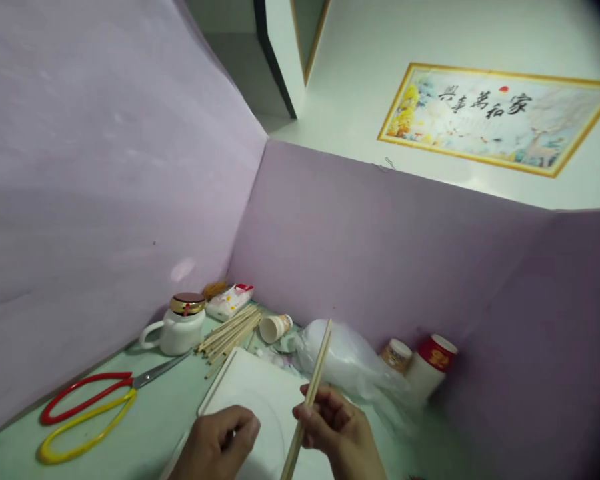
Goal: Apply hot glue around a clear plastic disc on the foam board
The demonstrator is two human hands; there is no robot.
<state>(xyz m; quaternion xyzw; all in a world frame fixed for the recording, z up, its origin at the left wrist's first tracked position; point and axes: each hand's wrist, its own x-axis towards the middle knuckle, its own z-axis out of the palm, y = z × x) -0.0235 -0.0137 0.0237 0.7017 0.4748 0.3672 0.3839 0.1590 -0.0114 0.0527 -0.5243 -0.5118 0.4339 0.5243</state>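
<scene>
My right hand pinches a pair of wooden chopsticks between thumb and fingers. They slant upward, and their lower end runs out of the frame. To the left, my left hand is loosely closed with the thumb against the curled index finger, and nothing shows in it. Both hands are above a white board on the green tabletop. A bundle of similar wooden sticks lies beyond the board's left corner. Behind the chopsticks rests a clear plastic bag, bulging.
Scissors with red and yellow handles lie at left. A white lidded mug, a tissue pack and a tipped paper cup stand behind. Farther right are a patterned cup and a red-banded cup stack. Purple partitions enclose the table.
</scene>
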